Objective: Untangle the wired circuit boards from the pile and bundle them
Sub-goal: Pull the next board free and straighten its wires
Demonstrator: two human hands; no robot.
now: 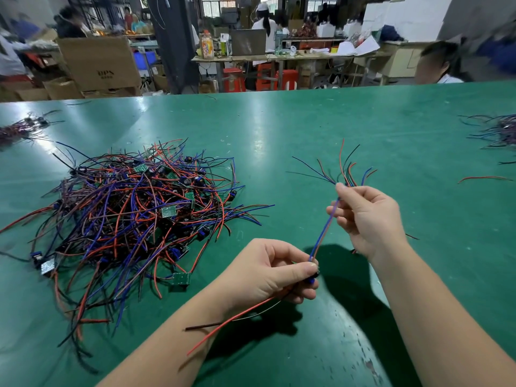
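Left hand pinches blue wire slanting steeply up to right hand.

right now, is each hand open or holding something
Left hand: closed, pinching a wired board.
Right hand: closed, gripping a bundle of wires whose ends fan out above it.

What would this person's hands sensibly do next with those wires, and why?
Probably the left hand should bring its wired circuit board up to the right hand, joining the bundle of wire ends pinched there. Its blue wire runs straight between both grips, and the piece is clear of the pile.
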